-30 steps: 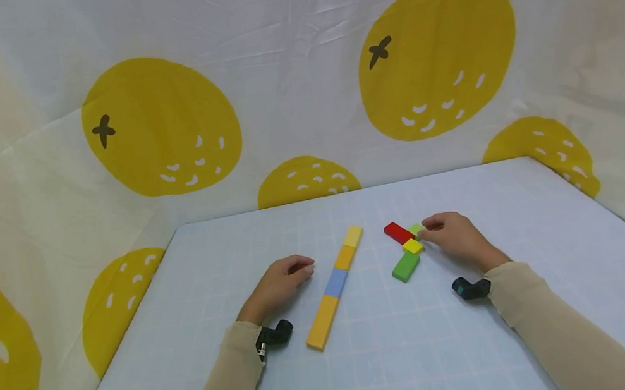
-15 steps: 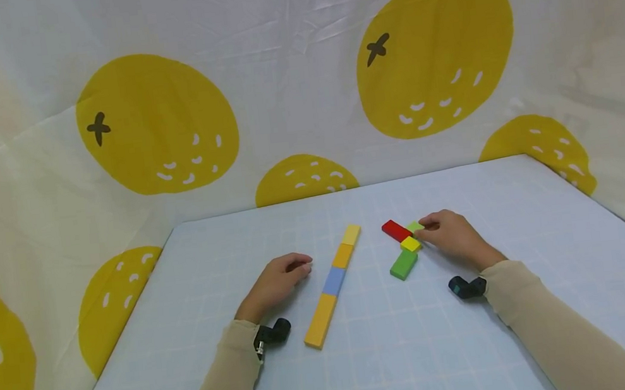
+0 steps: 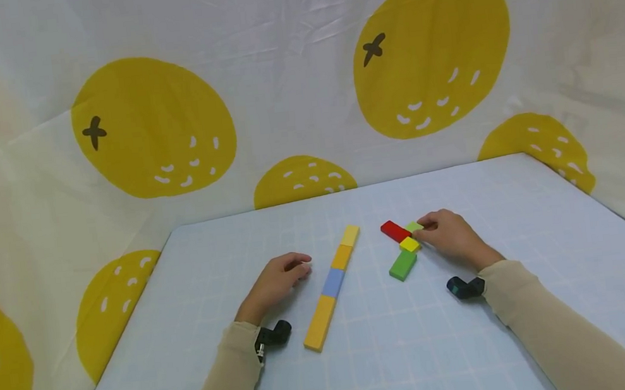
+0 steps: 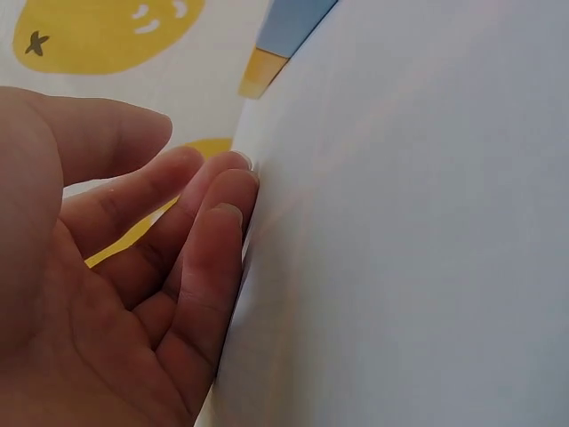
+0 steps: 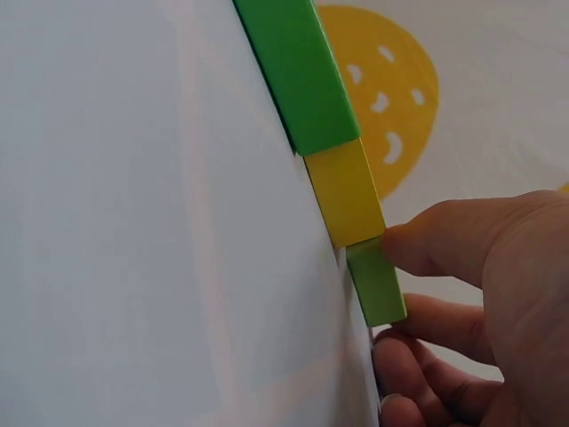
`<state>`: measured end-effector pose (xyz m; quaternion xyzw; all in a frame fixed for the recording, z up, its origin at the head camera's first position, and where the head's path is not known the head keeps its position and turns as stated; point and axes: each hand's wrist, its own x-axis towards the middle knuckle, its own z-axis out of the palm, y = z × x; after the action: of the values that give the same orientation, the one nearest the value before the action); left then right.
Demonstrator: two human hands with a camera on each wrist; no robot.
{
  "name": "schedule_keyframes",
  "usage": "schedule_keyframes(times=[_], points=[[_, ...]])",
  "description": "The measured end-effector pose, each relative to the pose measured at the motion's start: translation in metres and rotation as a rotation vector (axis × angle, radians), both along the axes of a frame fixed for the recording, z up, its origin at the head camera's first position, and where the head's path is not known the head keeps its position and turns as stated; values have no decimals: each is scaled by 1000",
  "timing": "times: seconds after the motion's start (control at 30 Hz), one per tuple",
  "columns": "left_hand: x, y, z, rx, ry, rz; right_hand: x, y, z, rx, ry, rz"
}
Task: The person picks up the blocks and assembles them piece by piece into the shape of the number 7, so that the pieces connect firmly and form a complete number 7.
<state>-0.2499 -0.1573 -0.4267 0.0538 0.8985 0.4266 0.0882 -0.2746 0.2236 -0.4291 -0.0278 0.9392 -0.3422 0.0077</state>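
Observation:
My right hand point(image 3: 454, 237) pinches a light green block point(image 5: 376, 283) between thumb and index finger, its other fingers against the table. That block touches a yellow block point(image 3: 410, 245), which meets a green block point(image 3: 403, 265) on its near side. A red block point(image 3: 395, 231) lies at their left, slanting. Left of these, a slanted row has a long orange block point(image 3: 320, 324), a blue block point(image 3: 333, 282), an orange block point(image 3: 341, 257) and a pale yellow block point(image 3: 350, 235). My left hand point(image 3: 276, 283) rests on the table left of the row, fingers loosely bent, holding nothing.
A pale checked cloth covers the table point(image 3: 399, 364). Behind it and at the sides hangs a whitish curtain point(image 3: 290, 95) with large yellow fruit shapes. Each wrist carries a small black camera, the left one point(image 3: 274, 334) near the long orange block.
The view has shifted slightly. Both hands and the blocks stay almost as they were, with my right hand at the light green block throughout.

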Motion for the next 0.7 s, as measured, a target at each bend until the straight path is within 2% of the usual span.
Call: schedule_keyframes(times=[0.13, 0.3, 0.47, 0.7], points=[[-2, -1, 1, 16, -14, -5, -1, 1, -1, 3, 19, 0], [-1, -3, 5, 57, -37, -55, 1, 1, -2, -1, 11, -12], [-2, 0, 12, 81, -29, -108, 5, 0, 1, -17, -5, -34], [2, 15, 24, 131, 9, -185, 3, -1, -1, -31, -3, -25]])
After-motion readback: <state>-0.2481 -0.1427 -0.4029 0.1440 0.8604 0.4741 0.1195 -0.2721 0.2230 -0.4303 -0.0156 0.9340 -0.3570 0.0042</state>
